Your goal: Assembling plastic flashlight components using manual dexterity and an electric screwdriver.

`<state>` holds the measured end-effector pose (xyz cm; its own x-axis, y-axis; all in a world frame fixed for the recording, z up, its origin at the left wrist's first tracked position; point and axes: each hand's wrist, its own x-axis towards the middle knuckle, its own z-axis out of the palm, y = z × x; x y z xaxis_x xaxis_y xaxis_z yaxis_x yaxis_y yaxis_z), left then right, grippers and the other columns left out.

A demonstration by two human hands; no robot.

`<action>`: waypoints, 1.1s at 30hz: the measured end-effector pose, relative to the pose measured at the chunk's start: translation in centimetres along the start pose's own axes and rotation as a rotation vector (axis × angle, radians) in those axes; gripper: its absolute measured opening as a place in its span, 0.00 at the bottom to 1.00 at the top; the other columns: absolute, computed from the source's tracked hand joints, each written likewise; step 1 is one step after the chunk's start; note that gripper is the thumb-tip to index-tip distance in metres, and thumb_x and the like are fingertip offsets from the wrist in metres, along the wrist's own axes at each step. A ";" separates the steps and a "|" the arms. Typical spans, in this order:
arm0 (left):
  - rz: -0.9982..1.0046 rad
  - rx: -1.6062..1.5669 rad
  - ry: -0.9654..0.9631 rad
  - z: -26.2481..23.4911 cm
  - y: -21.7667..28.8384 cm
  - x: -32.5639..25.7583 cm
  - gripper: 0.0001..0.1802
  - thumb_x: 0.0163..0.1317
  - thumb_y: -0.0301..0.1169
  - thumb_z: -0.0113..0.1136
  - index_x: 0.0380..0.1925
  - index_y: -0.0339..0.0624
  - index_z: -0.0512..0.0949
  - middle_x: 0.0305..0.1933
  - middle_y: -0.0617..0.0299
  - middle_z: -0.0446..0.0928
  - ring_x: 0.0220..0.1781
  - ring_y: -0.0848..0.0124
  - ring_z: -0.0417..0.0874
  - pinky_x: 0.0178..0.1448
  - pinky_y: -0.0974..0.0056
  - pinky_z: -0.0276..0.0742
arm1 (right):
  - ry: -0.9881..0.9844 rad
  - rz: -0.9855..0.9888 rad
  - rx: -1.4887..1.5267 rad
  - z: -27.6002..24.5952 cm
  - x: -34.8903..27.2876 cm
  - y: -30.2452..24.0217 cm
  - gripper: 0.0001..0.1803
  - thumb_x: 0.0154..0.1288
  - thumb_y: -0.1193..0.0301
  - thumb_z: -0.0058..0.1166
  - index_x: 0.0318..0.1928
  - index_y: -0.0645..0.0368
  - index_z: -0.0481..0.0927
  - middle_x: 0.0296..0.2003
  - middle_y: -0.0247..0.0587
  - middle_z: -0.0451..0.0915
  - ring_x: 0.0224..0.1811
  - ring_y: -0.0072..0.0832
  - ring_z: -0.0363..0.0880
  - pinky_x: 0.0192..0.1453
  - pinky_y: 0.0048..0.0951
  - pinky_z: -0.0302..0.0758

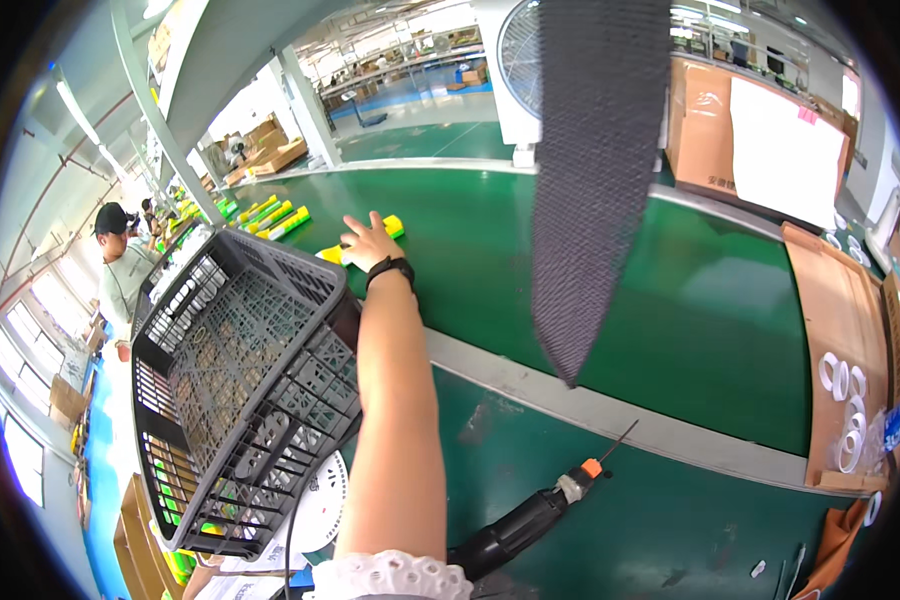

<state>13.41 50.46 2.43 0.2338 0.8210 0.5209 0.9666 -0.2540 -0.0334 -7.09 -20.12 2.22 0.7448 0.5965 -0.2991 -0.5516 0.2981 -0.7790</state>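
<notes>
The left hand (372,244), fingers splayed, is nearest the yellow tube (393,227), which lies just under it, long axis crosswise; whether they touch cannot be told. The right hand is out of view.

The head-worn fisheye looks down across a green worktop (670,525).

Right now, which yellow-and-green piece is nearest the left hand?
The rightmost piece, partly hidden by the left hand; the other pieces on the green surface lie farther left.
</notes>
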 end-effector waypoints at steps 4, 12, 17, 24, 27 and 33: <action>-0.196 -0.190 -0.318 -0.9 -0.1 0.6 0.27 0.62 0.34 0.42 0.63 0.65 0.54 0.64 0.59 0.59 0.54 0.57 0.71 0.51 0.54 0.66 | 0.027 0.061 0.088 -0.2 -0.3 0.2 0.17 0.65 0.58 0.41 0.28 0.59 0.66 0.10 0.24 0.54 0.11 0.16 0.51 0.13 0.21 0.50; -0.102 -0.106 -0.071 -1.9 0.2 -0.6 0.16 0.60 0.36 0.48 0.49 0.60 0.65 0.42 0.70 0.75 0.50 0.67 0.69 0.50 0.58 0.61 | 0.006 0.106 0.247 -0.4 0.9 -0.1 0.15 0.65 0.59 0.40 0.31 0.58 0.68 0.10 0.25 0.55 0.12 0.17 0.51 0.16 0.21 0.52; 0.346 0.013 0.051 -1.8 5.3 -4.4 0.09 0.59 0.35 0.48 0.36 0.57 0.78 0.41 0.68 0.71 0.45 0.66 0.74 0.45 0.58 0.69 | -0.024 0.043 0.356 -0.3 1.5 -0.5 0.14 0.65 0.60 0.40 0.33 0.58 0.69 0.10 0.26 0.56 0.12 0.18 0.52 0.18 0.22 0.53; 1.108 -0.386 0.169 -17.6 7.4 -15.0 0.18 0.50 0.25 0.54 0.44 0.48 0.69 0.39 0.60 0.72 0.41 0.64 0.77 0.35 0.63 0.77 | -0.117 -0.077 0.462 -0.3 0.2 -0.5 0.13 0.64 0.61 0.40 0.38 0.58 0.70 0.10 0.30 0.56 0.13 0.19 0.52 0.22 0.24 0.56; 1.407 -0.632 0.100 -25.9 4.1 -21.7 0.20 0.45 0.23 0.56 0.41 0.46 0.69 0.39 0.58 0.71 0.44 0.61 0.75 0.39 0.59 0.77 | -0.073 -0.171 0.461 1.3 -0.4 -1.1 0.14 0.63 0.62 0.41 0.37 0.60 0.70 0.10 0.31 0.56 0.14 0.21 0.54 0.27 0.26 0.60; 1.902 -0.810 0.421 -34.4 -4.2 -38.5 0.11 0.48 0.29 0.55 0.34 0.46 0.69 0.40 0.62 0.71 0.48 0.66 0.73 0.27 0.69 0.76 | -0.181 -0.313 0.148 4.2 -2.0 -1.6 0.42 0.60 0.50 0.46 0.67 0.54 0.43 0.45 0.47 0.72 0.42 0.34 0.74 0.51 0.37 0.71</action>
<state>-3.23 2.32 11.84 0.4948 -0.7609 0.4197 -0.6522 -0.6443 -0.3994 -9.28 -18.67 6.36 0.8146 0.5776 0.0534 -0.3661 0.5833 -0.7251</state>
